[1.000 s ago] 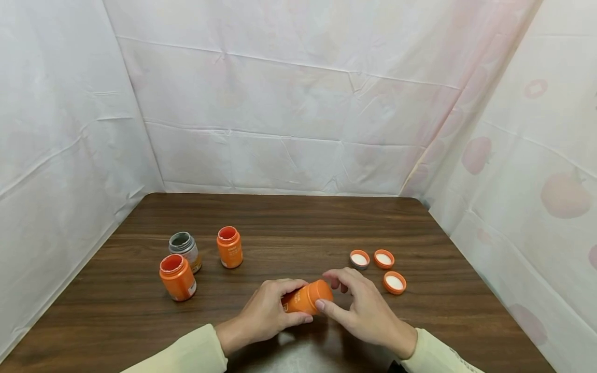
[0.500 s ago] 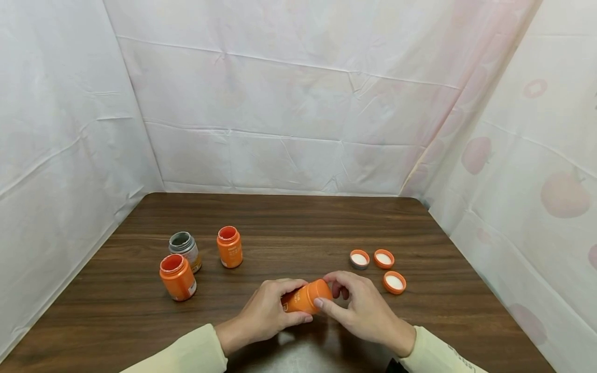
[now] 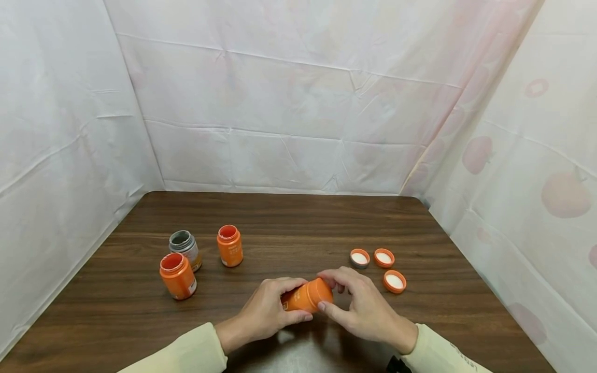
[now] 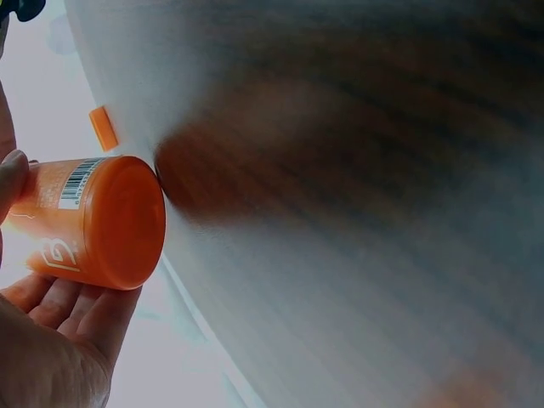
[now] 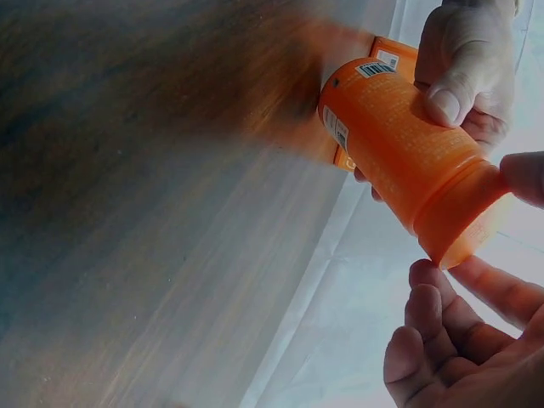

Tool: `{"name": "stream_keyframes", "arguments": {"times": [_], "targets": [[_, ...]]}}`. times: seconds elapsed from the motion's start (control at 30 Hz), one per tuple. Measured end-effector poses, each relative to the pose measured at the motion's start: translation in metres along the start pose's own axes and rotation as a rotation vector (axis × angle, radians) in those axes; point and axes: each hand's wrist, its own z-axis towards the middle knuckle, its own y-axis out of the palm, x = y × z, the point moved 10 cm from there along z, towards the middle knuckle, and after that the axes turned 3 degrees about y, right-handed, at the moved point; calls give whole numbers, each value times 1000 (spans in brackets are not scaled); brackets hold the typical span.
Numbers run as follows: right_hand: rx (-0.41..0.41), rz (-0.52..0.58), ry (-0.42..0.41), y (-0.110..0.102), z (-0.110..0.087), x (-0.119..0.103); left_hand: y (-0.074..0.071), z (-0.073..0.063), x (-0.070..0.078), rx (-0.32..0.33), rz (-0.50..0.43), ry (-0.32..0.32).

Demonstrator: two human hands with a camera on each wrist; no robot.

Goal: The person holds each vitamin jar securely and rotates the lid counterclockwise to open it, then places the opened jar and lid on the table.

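Observation:
My left hand (image 3: 263,313) grips an orange plastic bottle (image 3: 298,299) round its body, and the bottle leans with its capped end to the right. At that end my right hand (image 3: 361,308) pinches the orange screw cap (image 3: 321,291) between thumb and fingers. The right wrist view shows the cap (image 5: 463,217) seated on the neck, thumb on one side and fingertips on the other. In the left wrist view the bottle's round base (image 4: 127,223) faces the camera, close over the table, with a barcode label beside it.
On the left stand three uncapped bottles: one grey (image 3: 185,250), one orange in front of it (image 3: 178,277) and another orange one (image 3: 230,246). To the right, a grey-sided cap (image 3: 359,258) and two orange caps (image 3: 384,258) lie with white liners up on the wooden table (image 3: 298,217).
The right fingers have shifted round the cap, from partly lifted off it to pinching it. The left hand and bottle hold nearly still.

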Motion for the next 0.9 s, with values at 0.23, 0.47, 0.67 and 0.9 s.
{"name": "stream_keyframes", "arguments": {"times": [0.23,0.47,0.67,0.9], "targets": [[-24,36,-40,0,0,-5,-1,0,0,10,0,5],[-58,77,-76,2,0,-7,-2,0,1,16,9,20],[-62,85,-110,1,0,-10,-1,0,1,16,13,21],[-26,77,-86,-1,1,-9,-1,0,2,21,6,27]]}}
